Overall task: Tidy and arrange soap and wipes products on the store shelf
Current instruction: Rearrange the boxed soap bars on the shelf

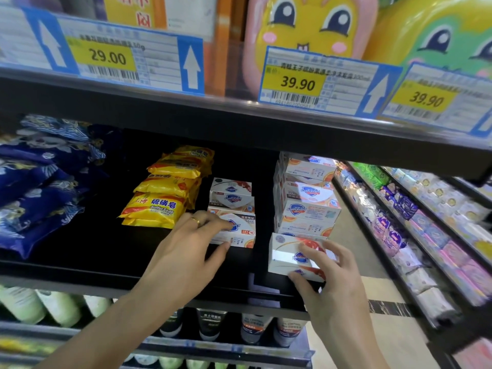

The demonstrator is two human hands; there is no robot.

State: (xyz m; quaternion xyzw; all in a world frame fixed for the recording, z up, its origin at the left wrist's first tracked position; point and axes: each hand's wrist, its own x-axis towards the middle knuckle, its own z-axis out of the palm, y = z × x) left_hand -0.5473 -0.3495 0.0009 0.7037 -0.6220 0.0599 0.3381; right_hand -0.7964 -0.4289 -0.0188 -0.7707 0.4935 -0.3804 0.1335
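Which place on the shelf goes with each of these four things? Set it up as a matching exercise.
Things:
1. yellow soap packs
2. blue wipes packs
3. left hand
4. right hand

Places:
A. far left of the shelf
B. holding the front soap box at the right stack
C. between the wipes and the middle boxes
D. on the middle stack's front box

Pairs: 1-C, 2-A, 3-D, 4-B

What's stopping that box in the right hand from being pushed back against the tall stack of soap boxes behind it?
Nothing visible. The right hand grips the soap box at the shelf's front edge, directly before the tall stack. The left hand holds a separate box further left, out of the way.
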